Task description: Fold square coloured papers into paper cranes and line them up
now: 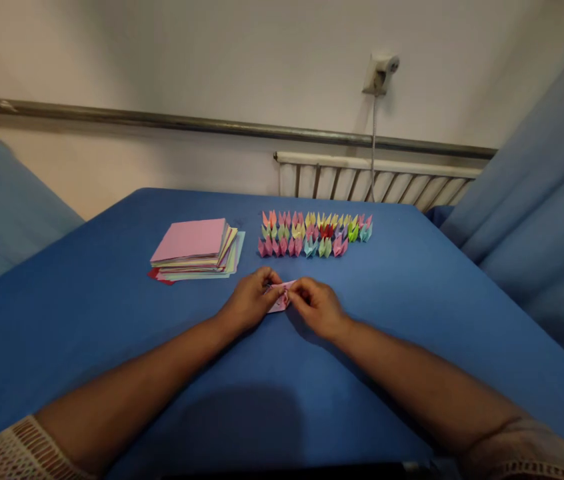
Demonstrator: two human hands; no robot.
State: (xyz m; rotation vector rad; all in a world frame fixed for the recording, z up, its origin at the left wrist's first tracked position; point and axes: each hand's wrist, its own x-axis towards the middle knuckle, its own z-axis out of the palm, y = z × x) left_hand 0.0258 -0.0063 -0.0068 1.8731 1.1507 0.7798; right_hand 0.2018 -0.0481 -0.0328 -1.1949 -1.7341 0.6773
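A small piece of folded pink paper is between my two hands, low over the blue table in the middle of the view. My left hand is closed on its left side, thumb lying across the front. On the right side, my right hand pinches the paper between thumb and fingers. Parts of the paper are hidden behind the fingers, so its exact fold cannot be made out. Just beyond my hands stand rows of small folded paper figures with pointed tips, in pink, yellow, green, red and blue.
Left of the figures lies a thick stack of coloured paper sheets, pink on top. The blue table reaches to a wall with a radiator, a metal rail and a plugged socket. Blue curtains hang at both sides.
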